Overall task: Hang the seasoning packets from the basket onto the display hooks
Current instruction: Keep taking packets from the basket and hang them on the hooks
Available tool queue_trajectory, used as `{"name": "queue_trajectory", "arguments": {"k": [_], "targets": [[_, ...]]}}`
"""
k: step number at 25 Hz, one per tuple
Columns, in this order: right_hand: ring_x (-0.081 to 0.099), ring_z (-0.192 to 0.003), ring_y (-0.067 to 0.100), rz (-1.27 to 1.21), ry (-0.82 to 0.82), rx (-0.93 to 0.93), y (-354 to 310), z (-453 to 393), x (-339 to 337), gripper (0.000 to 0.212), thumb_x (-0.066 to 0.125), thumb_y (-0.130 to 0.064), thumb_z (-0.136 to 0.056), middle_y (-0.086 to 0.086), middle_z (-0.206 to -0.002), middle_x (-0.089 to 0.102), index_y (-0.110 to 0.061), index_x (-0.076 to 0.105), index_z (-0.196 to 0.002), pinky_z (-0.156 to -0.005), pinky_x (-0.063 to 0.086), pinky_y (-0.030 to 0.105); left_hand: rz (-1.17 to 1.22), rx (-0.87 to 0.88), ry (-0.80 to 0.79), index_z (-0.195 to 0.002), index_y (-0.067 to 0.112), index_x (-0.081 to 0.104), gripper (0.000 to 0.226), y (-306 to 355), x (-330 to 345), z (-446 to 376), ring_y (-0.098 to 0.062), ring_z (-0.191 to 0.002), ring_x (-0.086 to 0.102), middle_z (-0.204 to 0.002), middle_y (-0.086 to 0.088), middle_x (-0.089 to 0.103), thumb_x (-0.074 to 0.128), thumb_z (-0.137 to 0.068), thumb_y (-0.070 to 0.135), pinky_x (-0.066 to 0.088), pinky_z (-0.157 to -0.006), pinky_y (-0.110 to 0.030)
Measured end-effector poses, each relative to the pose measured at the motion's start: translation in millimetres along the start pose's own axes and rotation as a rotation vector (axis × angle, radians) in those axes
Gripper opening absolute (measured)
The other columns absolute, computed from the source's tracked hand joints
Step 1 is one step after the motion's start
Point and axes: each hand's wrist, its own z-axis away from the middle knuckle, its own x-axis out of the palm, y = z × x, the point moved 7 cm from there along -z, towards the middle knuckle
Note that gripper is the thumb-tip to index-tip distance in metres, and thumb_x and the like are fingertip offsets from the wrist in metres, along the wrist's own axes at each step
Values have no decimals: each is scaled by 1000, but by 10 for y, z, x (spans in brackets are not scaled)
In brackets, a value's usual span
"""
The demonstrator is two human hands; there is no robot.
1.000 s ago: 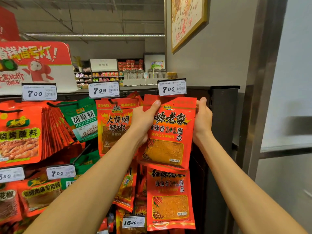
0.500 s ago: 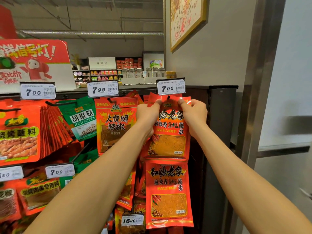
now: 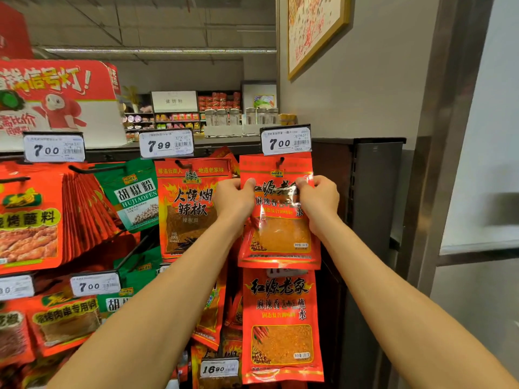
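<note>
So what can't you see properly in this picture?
- Basket: nowhere in the head view.
- Red packet: left hand and right hand cover its side edges, and glare washes out part of its lettering.
- Hook: only its tip shows through the packet's hole; how far on it sits is unclear.
- Price tag: small print too tiny to read.
- Leftmost packets: cut off by the frame edge.
</note>
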Motion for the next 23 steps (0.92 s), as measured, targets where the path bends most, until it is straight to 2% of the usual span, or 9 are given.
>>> {"name": "queue_trajectory", "arguments": {"k": [3, 5, 7, 11, 13, 15, 17, 20, 23], "targets": [[66, -83, 20, 56, -48, 77, 38, -254, 180, 17, 67, -32, -92, 1, -87, 71, -16, 69, -86, -71, 51, 35, -56, -92, 60, -52, 23, 53, 44, -22, 82, -180, -18, -60, 48, -49, 14, 52, 69, -92, 33, 31, -59, -31], [65, -84, 21, 65, -55, 114, 35, -367, 255, 18, 68, -31, -92, 0, -82, 67, -19, 65, -79, -73, 50, 34, -88, -141, 59, -82, 20, 72, 16, -35, 141, -277, -21, -87, 61, -86, 3, 70, 70, -92, 34, 41, -77, -29], [62, -79, 21, 100, -39, 112, 22, -428, 273, 23, 64, -27, -94, -1, -79, 64, -19, 61, -72, -68, 46, 30, -99, -199, 66, -110, 12, 72, 25, -66, 160, -336, -26, -110, 64, -113, -7, 71, 69, -93, 31, 46, -92, -32], [57, -66, 10, 124, -40, 130, 136, -374, 209, 26, 52, -21, -98, 0, -86, 70, -20, 62, -74, -51, 36, 25, 2, -197, -7, -89, 19, 72, 16, -184, 86, -307, -23, -89, 70, -101, -6, 76, 58, -96, 17, 59, -80, -36], [64, -79, 17, 163, -36, 104, 137, -244, 129, 25, 49, -21, -99, 5, -102, 73, -19, 71, -88, -61, 44, 27, 49, -179, -107, -91, 21, 71, 16, -220, 45, -216, -26, -91, 72, -96, -6, 76, 57, -96, 19, 60, -85, -44], [66, -103, 26, 205, 21, 42, 55, -69, -20, 29, 49, -22, -98, 8, -117, 72, -15, 73, -113, -82, 49, 31, 110, -146, -181, -92, 23, 69, 13, -160, -58, -89, -27, -95, 72, -94, -5, 75, 57, -97, 21, 58, -91, -47], [68, -104, 26, 137, 55, -1, -13, 119, -174, 26, 52, -22, -97, 7, -110, 75, -17, 74, -109, -88, 54, 37, 196, -120, -244, -89, 24, 67, 14, -46, -229, 84, -23, -88, 75, -93, -4, 76, 58, -98, 20, 62, -81, -41], [74, -71, 20, -136, -48, 98, -82, 594, -277, 18, 57, -21, -97, 7, -79, 77, -17, 72, -87, -57, 58, 29, 260, -98, -383, -95, 19, 70, 15, 69, -657, 383, -20, -79, 77, -88, -4, 79, 55, -100, 19, 59, -60, -25], [69, -55, 18, -230, -138, 174, -127, 1214, -329, 18, 58, -21, -93, 7, -69, 73, -11, 69, -83, -44, 52, 22, 310, -139, -484, -98, 13, 71, 19, -74, -1140, 681, -18, -72, 75, -84, -5, 79, 53, -101, 18, 59, -64, -27]]}}
